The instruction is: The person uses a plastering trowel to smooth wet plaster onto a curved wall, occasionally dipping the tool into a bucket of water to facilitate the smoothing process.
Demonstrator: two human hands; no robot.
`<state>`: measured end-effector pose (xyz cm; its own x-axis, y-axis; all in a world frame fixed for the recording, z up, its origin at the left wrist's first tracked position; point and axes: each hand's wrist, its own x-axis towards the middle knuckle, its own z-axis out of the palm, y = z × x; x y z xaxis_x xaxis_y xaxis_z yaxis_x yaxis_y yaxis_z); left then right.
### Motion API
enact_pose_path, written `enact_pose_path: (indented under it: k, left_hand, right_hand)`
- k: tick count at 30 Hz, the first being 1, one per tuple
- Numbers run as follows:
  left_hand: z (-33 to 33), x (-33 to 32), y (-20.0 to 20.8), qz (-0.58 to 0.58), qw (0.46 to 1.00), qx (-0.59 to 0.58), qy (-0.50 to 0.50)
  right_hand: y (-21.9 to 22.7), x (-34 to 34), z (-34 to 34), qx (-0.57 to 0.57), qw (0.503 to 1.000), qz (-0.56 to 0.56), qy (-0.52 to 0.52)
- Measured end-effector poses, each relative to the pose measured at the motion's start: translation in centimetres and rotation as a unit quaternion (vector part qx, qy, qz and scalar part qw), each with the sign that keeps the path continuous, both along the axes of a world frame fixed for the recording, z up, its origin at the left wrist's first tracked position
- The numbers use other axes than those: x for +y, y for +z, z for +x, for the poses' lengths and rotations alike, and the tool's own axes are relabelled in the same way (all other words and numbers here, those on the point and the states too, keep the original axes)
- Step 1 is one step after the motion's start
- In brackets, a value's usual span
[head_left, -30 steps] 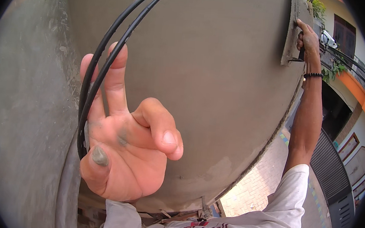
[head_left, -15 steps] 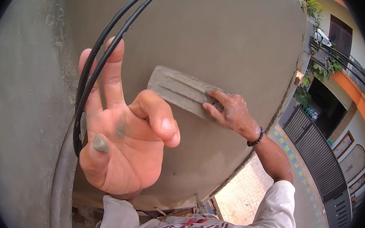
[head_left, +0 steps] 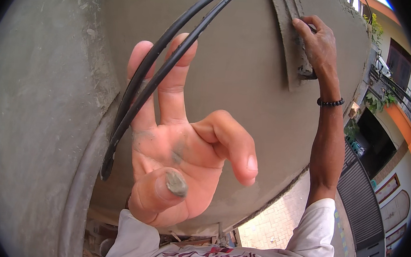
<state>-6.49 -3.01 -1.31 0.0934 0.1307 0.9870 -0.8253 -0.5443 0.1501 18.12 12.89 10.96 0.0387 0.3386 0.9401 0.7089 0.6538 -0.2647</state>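
My right hand (head_left: pixel 322 47) grips a plastering float (head_left: pixel 288 43) coated in grey mortar. Its long blade lies steeply slanted against the smooth grey plastered wall (head_left: pixel 238 78), near the top right. A dark bead bracelet (head_left: pixel 330 102) circles that wrist. Close in front of me, my left hand (head_left: pixel 184 148) is raised with the palm showing and the fingers apart, some of them bent. Grey smears mark the palm and one fingertip. Two black cables (head_left: pixel 164 65) cross in front of two of its raised fingers; whether they touch the fingers I cannot tell.
At the left stands another grey wall face (head_left: pixel 34 91), with a rounded grey pipe-like edge (head_left: pixel 77 191) beside it. Beyond the plastered wall's right edge lie sunlit paving (head_left: pixel 270 225), a dark slatted gate (head_left: pixel 362 194) and a house with an orange band (head_left: pixel 401 125).
My right hand has swept the float up and to the right, turning it from nearly level to steep. The left hand and the cables appear farther right in view.
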Motion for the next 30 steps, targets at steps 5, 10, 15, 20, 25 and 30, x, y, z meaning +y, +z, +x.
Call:
enact_pose_path:
  k: [5,10,15,20,25,30]
  left_hand:
    - [-0.1,-0.2,-0.2,-0.003,1.0,-0.028,-0.007]
    - [2.3,-3.7,1.0,-0.155,0.983,-0.091,-0.04]
    - [1.6,-4.0,1.2,-0.145,0.985,-0.091,-0.017]
    - [2.0,-5.1,1.7,-0.176,0.976,-0.119,-0.037]
    - [1.9,-5.9,2.1,-0.178,0.974,-0.112,-0.084]
    - [1.0,-6.2,2.0,-0.193,0.971,-0.099,-0.102]
  right_hand:
    - [-7.0,-5.8,-11.5,-0.224,0.967,-0.117,0.04]
    - [-19.8,-5.7,-10.9,-0.389,0.899,-0.19,0.072]
    - [-16.0,-7.6,-8.1,-0.246,0.962,-0.106,0.061]
    - [-0.2,-4.3,-8.4,-0.099,0.99,0.103,0.0]
    - [5.9,-4.8,-13.4,-0.174,0.984,0.034,0.001]
    - [2.1,-8.2,-19.5,-0.358,0.932,-0.029,-0.054]
